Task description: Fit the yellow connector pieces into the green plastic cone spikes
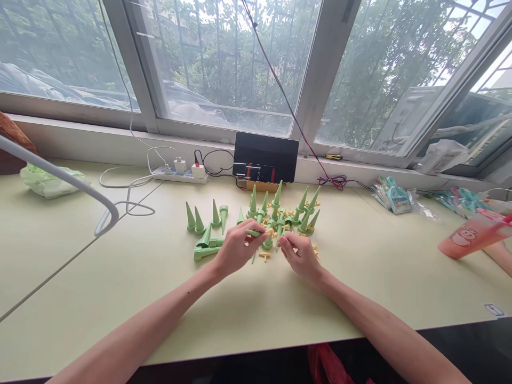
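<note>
Several green plastic cones (pixel 190 217) stand and lie on the pale table in front of me, with small yellow T-shaped pieces (pixel 264 256) among them. My left hand (pixel 239 244) is closed on a thin green piece, which sticks out between thumb and fingers beside a yellow tip. Just to its right, my right hand (pixel 298 252) is pinched at the lower end of a green piece; its fingertips partly hide what they hold. The two hands are apart, at the near edge of the pile. More green parts (pixel 208 252) lie left of my left hand.
A dark tablet (pixel 265 157) stands behind the pile. A power strip (pixel 180 175) with white cables is at the back left. Bagged items (pixel 392 195) lie at the back right. Another person's arm (pixel 501 255) is beside a red drink cup (pixel 466 236) at the right.
</note>
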Tool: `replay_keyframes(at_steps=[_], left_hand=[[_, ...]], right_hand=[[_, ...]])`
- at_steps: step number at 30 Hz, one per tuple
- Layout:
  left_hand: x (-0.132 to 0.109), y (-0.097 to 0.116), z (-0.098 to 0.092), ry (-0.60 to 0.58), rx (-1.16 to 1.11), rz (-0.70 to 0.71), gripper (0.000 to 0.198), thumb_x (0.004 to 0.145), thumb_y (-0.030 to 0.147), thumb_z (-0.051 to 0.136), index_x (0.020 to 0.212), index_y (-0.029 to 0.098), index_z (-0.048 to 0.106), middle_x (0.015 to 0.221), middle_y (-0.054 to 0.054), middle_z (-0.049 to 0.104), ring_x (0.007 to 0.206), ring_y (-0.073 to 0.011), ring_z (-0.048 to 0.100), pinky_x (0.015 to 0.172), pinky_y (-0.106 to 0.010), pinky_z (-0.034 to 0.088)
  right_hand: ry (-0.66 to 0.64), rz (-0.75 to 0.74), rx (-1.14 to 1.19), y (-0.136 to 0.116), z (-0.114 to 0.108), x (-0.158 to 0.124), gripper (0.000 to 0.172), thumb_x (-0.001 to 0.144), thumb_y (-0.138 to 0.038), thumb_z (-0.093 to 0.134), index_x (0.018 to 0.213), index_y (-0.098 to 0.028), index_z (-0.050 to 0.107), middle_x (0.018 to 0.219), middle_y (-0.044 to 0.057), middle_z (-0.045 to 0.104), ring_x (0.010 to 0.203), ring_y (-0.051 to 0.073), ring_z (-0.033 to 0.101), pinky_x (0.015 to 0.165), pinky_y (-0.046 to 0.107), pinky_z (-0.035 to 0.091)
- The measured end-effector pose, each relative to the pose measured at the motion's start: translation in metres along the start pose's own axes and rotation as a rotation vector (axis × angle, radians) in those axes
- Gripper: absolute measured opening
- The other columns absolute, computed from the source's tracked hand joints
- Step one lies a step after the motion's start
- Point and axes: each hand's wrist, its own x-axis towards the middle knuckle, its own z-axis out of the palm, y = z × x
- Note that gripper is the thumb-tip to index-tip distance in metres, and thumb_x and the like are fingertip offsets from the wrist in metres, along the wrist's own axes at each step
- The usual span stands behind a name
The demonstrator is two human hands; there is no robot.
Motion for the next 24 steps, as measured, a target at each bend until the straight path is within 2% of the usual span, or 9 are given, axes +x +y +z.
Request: replay_keyframes(at_steps=[6, 10, 15, 24], left_hand=[[0.006, 0.000, -0.007, 0.252, 0.032, -0.111, 0.018, 0.091, 0.036, 0.061, 0.090, 0.018, 0.064, 0.086, -0.002, 0.068, 0.059, -0.0090, 0.065, 0.050, -0.018, 0.056], [0.009, -0.003, -0.010, 0.348, 0.080, -0.130, 0.018, 0.089, 0.036, 0.064, 0.095, 0.019, 0.062, 0.083, -0.001, 0.068, 0.059, -0.0092, 0.066, 0.049, -0.018, 0.055], [0.013, -0.008, -0.015, 0.361, 0.108, -0.133, 0.017, 0.088, 0.035, 0.065, 0.092, 0.019, 0.059, 0.075, 0.001, 0.067, 0.055, -0.0096, 0.066, 0.046, -0.017, 0.051], [0.018, -0.024, -0.023, 0.296, 0.120, -0.125, 0.021, 0.088, 0.038, 0.064, 0.091, 0.018, 0.059, 0.060, 0.004, 0.059, 0.054, -0.0118, 0.066, 0.047, -0.017, 0.047]], right_hand=[[-0.036, 0.007, 0.010, -0.001, 0.001, 0.000, 0.048, 0.102, -0.053, 0.036, 0.068, -0.021, 0.049, 0.049, -0.004, 0.040, 0.045, 0.012, 0.038, 0.049, 0.027, 0.031], [-0.040, -0.007, 0.002, -0.002, 0.002, 0.000, 0.049, 0.102, -0.052, 0.037, 0.066, -0.021, 0.048, 0.048, -0.004, 0.039, 0.045, 0.012, 0.039, 0.051, 0.028, 0.032], [-0.049, -0.012, 0.002, -0.002, 0.002, -0.001, 0.049, 0.102, -0.051, 0.038, 0.063, -0.021, 0.046, 0.048, -0.005, 0.038, 0.045, 0.012, 0.038, 0.052, 0.028, 0.033], [-0.068, -0.013, -0.001, 0.000, -0.001, 0.000, 0.049, 0.101, -0.050, 0.040, 0.062, -0.021, 0.046, 0.048, -0.004, 0.041, 0.046, 0.012, 0.039, 0.050, 0.027, 0.033]])
